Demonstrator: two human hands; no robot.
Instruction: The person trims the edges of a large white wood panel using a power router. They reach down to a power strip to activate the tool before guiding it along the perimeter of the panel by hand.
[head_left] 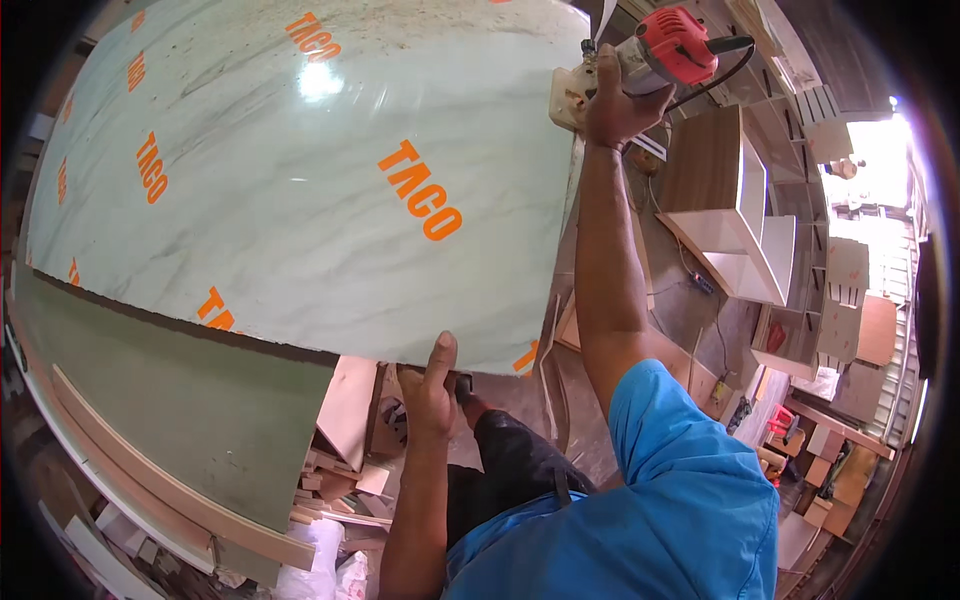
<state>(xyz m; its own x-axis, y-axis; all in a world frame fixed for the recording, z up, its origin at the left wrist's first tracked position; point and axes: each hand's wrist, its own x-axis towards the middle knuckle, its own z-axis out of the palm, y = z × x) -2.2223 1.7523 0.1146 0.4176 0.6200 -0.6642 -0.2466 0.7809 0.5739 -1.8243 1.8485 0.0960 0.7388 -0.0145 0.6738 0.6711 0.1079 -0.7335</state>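
A large marble-patterned board (300,190), pale with grey veins and orange lettering, fills the upper left, its near edge rough. My right hand (618,115) is wrapped round a red trim router (678,45). The router's pale base (568,100) rests at the board's far right corner, and a black cord leaves its back end. At the near edge, my left hand (428,395) grips the board, thumb on the top face and fingers underneath, mostly hidden. The router's bit cannot be seen.
Below the board lies a greenish panel (180,400) with a long wooden strip (180,465) along it. Wood offcuts (335,480) and a white plastic bag (312,555) lie near my legs. Wooden cabinets (705,165) and a power cable (690,265) are on the right.
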